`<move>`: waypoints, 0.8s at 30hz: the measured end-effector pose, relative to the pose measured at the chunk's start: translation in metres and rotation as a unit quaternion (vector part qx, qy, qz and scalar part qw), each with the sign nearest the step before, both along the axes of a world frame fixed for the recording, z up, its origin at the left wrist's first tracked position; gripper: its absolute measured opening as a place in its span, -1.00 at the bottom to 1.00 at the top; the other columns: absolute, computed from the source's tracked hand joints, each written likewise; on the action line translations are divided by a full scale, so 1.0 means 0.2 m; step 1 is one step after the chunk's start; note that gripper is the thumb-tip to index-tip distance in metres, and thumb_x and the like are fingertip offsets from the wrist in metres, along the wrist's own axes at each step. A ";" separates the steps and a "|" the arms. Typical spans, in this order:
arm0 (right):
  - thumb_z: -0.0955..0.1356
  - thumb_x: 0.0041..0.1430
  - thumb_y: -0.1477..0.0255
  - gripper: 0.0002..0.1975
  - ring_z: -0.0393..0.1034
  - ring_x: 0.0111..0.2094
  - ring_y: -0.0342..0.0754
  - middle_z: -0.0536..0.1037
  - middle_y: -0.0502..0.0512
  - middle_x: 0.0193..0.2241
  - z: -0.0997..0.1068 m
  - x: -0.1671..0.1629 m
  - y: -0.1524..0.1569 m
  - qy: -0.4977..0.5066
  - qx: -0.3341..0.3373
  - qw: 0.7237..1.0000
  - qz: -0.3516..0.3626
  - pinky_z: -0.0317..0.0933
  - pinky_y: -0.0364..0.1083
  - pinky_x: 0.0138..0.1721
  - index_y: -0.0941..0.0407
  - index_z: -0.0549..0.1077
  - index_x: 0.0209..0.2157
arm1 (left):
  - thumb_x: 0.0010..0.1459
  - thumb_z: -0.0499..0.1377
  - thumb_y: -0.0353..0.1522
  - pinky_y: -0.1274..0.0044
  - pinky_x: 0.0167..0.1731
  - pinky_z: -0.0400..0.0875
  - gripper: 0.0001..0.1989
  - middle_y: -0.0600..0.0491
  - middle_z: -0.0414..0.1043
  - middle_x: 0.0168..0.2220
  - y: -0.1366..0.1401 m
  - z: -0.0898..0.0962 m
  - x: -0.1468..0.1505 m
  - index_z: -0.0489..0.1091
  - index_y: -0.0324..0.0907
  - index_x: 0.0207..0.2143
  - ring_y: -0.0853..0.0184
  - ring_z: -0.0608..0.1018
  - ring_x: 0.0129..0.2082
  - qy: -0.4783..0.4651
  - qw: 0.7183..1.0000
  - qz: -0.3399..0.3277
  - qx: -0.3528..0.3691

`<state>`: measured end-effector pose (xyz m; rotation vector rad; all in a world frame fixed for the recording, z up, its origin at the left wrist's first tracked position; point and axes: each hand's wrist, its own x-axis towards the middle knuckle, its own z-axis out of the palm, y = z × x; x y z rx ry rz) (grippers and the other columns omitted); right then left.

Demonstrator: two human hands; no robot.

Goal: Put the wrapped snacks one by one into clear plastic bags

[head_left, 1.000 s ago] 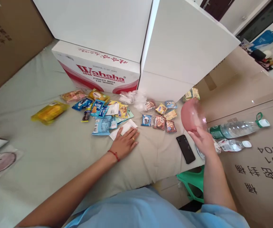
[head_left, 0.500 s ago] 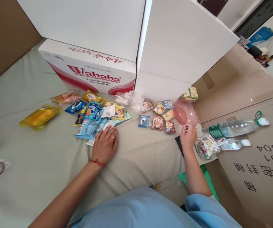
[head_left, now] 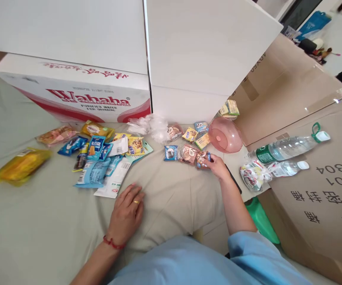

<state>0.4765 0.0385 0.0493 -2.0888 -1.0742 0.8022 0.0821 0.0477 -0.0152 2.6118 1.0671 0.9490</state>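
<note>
My left hand point(head_left: 127, 213) lies on the beige sheet, palm down with its fingers loosely spread, holding nothing. Just beyond its fingertips is a white packet point(head_left: 114, 178) at the edge of a pile of blue and yellow snack packets point(head_left: 92, 173). My right hand point(head_left: 218, 166) has its fingers closed on a small brown-and-blue cookie packet point(head_left: 202, 159). Left of that packet are a brown cookie packet point(head_left: 188, 153) and a blue one point(head_left: 171, 152). A translucent pink bowl point(head_left: 226, 135) rests just beyond my right hand, with a yellow packet point(head_left: 203, 140) beside it.
A Wahaha water carton point(head_left: 84, 101) and white panels point(head_left: 188, 51) stand along the back. Clear plastic bags point(head_left: 151, 126) lie before them. Two bottles, a large one point(head_left: 289, 148) and a smaller one point(head_left: 288, 169), lie at right near a brown cardboard wall point(head_left: 322, 158). A yellow package point(head_left: 20, 166) lies far left.
My right hand has let go of the pink bowl and moved left to the brown-and-blue cookie packet. My left hand has come off the white packet, nearer to me. The view has shifted right.
</note>
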 end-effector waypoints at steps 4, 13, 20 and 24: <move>0.50 0.11 0.04 -0.49 0.56 -0.07 0.04 0.67 0.10 -0.07 0.19 0.18 -0.05 0.056 0.161 0.985 -0.009 0.42 0.01 0.04 0.07 0.57 -0.01 | 0.27 0.13 -0.53 0.11 0.15 0.48 -0.77 -0.16 0.52 0.01 0.00 -0.01 0.00 0.43 -0.17 -0.06 0.00 0.47 0.23 0.012 1.000 0.007 -0.011; 0.48 0.19 0.21 -0.71 0.59 -0.26 0.09 0.69 0.19 -0.32 0.22 0.62 0.38 -0.040 -0.022 0.998 -0.046 0.45 0.04 -0.14 0.16 0.56 -0.24 | 0.32 0.10 -0.44 0.13 0.10 0.50 -0.87 -0.17 0.50 -0.07 0.05 -0.03 0.04 0.45 -0.19 -0.16 0.01 0.53 0.15 0.035 0.998 0.031 -0.040; 0.34 0.33 0.24 -0.58 0.38 0.18 0.28 0.57 0.46 0.07 0.21 0.51 0.30 -0.296 0.007 0.955 -0.008 0.18 0.15 0.19 0.23 0.54 0.06 | 0.33 0.09 -0.42 0.15 0.11 0.49 -0.84 -0.18 0.51 -0.04 0.04 -0.03 0.04 0.45 -0.17 -0.13 0.02 0.52 0.16 0.025 0.997 0.038 -0.062; 0.36 0.34 0.23 -0.63 0.36 0.11 0.23 0.62 0.31 -0.02 0.15 0.39 0.17 -0.393 -0.034 0.909 0.134 0.23 0.11 0.14 0.15 0.57 0.03 | 0.33 0.08 -0.41 0.15 0.12 0.46 -0.83 -0.19 0.51 -0.04 0.04 -0.03 0.04 0.47 -0.18 -0.14 0.01 0.51 0.16 0.023 0.996 0.040 -0.076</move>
